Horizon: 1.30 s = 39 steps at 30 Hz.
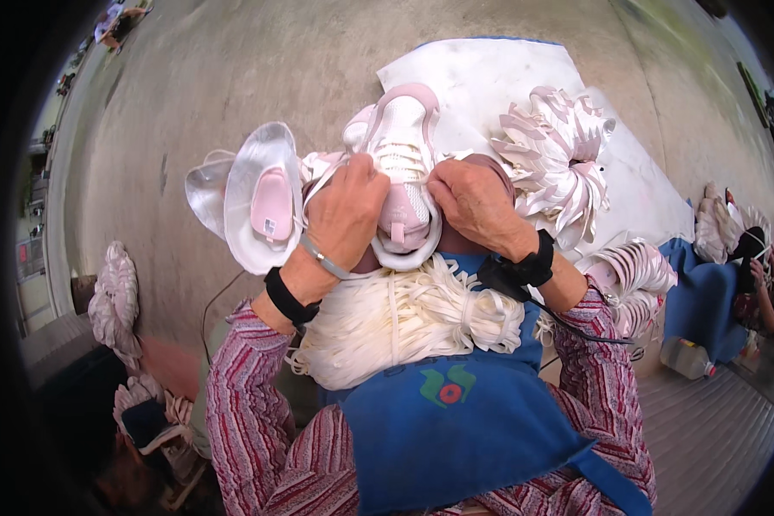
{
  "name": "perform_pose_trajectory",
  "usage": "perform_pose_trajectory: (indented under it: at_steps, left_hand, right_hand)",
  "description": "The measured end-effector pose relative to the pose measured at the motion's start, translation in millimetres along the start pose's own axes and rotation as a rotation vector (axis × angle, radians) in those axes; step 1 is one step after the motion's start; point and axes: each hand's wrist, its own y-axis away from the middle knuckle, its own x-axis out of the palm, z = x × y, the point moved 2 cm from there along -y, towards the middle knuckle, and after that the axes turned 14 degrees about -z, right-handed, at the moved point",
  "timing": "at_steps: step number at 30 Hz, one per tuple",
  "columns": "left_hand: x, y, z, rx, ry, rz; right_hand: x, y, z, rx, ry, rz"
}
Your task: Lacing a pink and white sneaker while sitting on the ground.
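A pink and white shoe upper (402, 142) lies in front of me, toe pointing away, its white lace (397, 163) crossing the eyelet rows. My left hand (348, 206) is closed at the left eyelet edge, pinching a lace end, with a white strand by its knuckles. On the opposite edge my right hand (477, 202) is closed in a pinch on the lace, mostly hiding it. Between the hands show the pink tongue and its pull tab (396, 232). Across my lap lies a thick bundle of off-white laces (387, 322), tied round with strands.
Left of my hands stands a silvery white lining piece with a pink insole-like pad (272, 202). A ring of pink and white uppers (552, 159) rests on a white sheet (482, 73) at right. More stacked uppers (632, 279) and a clear plastic jug (686, 357) are farther right.
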Motion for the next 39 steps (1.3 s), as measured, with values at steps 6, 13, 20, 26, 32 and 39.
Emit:
perform_pose_trajectory:
  at_steps: [6,13,20,26,32,39]
  left_hand:
    - [14,19,6,-0.002,0.146,-0.038]
    - [-7,4,-29,-0.095,0.471,0.014]
    - [30,-1,-16,-0.487,0.566,0.257]
    - [39,-3,-15,-0.372,0.471,0.211]
    - [44,-5,-15,-0.254,0.416,0.22]
    - [45,-4,-19,-0.26,0.339,0.219]
  right_hand:
    - [4,4,-4,0.109,-0.033,0.025]
    - [-9,26,0,0.008,-0.013,-0.05]
    - [0,26,21,-0.039,0.28,-0.056]
    - [7,31,14,-0.06,0.316,-0.056]
    - [22,29,-7,-0.077,0.243,0.046]
    - [14,30,-6,0.046,0.085,-0.068]
